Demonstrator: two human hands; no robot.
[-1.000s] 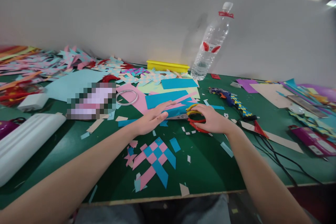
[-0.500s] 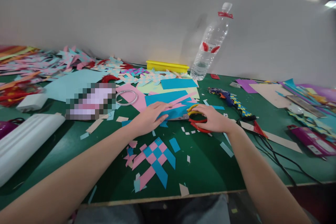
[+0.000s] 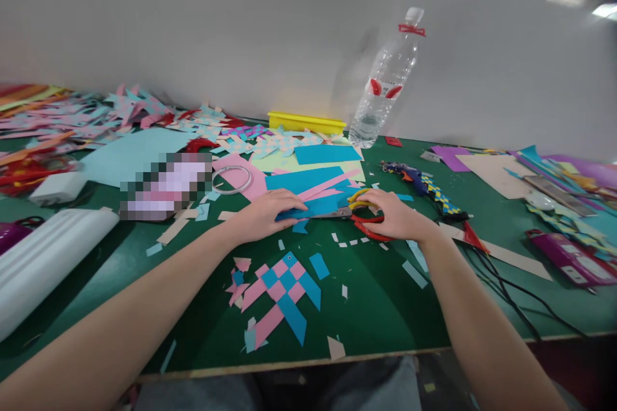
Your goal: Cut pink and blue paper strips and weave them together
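Observation:
In the head view my right hand [image 3: 398, 217] has its fingers through the yellow and red handles of a pair of scissors [image 3: 343, 212]. The blades point left along the near edge of blue paper [image 3: 315, 207]. My left hand [image 3: 258, 215] pinches that paper at its left end, near the blade tips. Pink paper strips [image 3: 332, 183] lie over blue sheets just behind. Closer to me, a fish woven from pink and blue paper strips [image 3: 288, 279] lies flat on the green table [image 3: 366, 314]. Small paper scraps are scattered around it.
A tilted clear bottle [image 3: 380, 93] leans by the grey partition, right of a yellow tray [image 3: 306, 122]. Left are a phone-like blurred object [image 3: 166, 186], a tape ring [image 3: 232, 178] and a white case [image 3: 53, 263]. A glue gun [image 3: 409, 178] and black cables [image 3: 501, 289] lie right.
My left hand has shifted slightly left along the blue paper. The scissors have moved a little right, and more of their blades shows between my hands.

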